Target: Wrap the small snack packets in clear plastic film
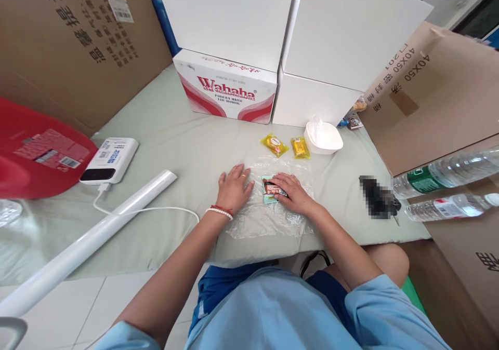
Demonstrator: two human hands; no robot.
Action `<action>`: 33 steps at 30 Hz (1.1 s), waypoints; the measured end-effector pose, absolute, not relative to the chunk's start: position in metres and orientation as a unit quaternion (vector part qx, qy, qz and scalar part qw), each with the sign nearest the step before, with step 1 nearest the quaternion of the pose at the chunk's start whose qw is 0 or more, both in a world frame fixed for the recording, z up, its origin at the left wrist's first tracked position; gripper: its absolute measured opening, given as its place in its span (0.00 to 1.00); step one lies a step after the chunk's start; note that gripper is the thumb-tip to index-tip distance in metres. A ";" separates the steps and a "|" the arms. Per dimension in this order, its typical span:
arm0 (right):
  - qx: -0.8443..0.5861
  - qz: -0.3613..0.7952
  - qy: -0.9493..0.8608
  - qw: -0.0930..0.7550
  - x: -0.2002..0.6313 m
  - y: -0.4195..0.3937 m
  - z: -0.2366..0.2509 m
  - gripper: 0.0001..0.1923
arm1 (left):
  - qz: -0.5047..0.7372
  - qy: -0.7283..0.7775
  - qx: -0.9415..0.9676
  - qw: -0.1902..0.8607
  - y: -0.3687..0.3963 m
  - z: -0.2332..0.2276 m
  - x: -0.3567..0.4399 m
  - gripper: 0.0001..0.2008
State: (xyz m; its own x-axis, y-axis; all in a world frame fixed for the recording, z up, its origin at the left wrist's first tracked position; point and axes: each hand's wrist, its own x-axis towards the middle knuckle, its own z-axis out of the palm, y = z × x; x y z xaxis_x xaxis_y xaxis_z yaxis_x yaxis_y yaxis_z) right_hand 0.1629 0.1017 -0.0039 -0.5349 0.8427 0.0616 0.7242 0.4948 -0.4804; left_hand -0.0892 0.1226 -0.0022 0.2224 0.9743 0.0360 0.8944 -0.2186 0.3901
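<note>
A small snack packet (268, 190), light green with a brown and orange print, lies on a clear plastic bag (249, 224) spread over the cloth. My right hand (293, 193) rests over the packet's right part, fingers along its top and thumb by its lower edge. This hand hides some of the packet. To the left, my left hand (234, 189) lies on the bag's left edge with its fingers apart, holding nothing. Just beyond the bag are two yellow-wrapped snacks, a left one (274, 145) and a right one (300, 147).
A white bowl (325, 141) with clear plastic in it stands behind. White boxes and a Wahaha carton (228, 88) line the back. A power bank (113, 158) with a cable and a white tube (93, 233) lie left; plastic bottles (448, 176) lie right, near a blurred dark object.
</note>
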 end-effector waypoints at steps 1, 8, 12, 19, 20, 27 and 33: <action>-0.457 0.208 -0.851 0.153 0.164 0.103 -0.005 0.28 | 0.141 0.612 0.767 0.136 0.123 0.002 -0.091 0.25; -0.447 0.208 -0.853 0.173 0.171 0.102 -0.001 0.32 | 0.218 0.485 0.843 0.085 0.084 0.023 -0.112 0.20; -0.438 0.226 -0.837 0.239 0.192 0.076 0.017 0.31 | 0.189 0.402 0.879 0.176 0.045 0.015 -0.135 0.17; -0.444 0.283 -0.829 0.191 0.251 -0.002 0.013 0.22 | 0.143 0.393 0.879 0.230 0.017 -0.009 -0.167 0.13; -0.455 0.274 -0.823 0.198 0.254 -0.008 0.008 0.17 | 0.145 0.395 0.876 0.237 0.018 -0.010 -0.167 0.12; -0.480 0.273 -0.779 0.296 0.249 0.006 0.011 0.10 | 0.199 0.432 0.819 0.322 0.044 0.005 -0.166 0.14; -0.538 0.326 -0.712 0.312 0.249 0.056 0.042 0.14 | 0.266 0.514 0.753 0.313 0.084 0.027 -0.161 0.17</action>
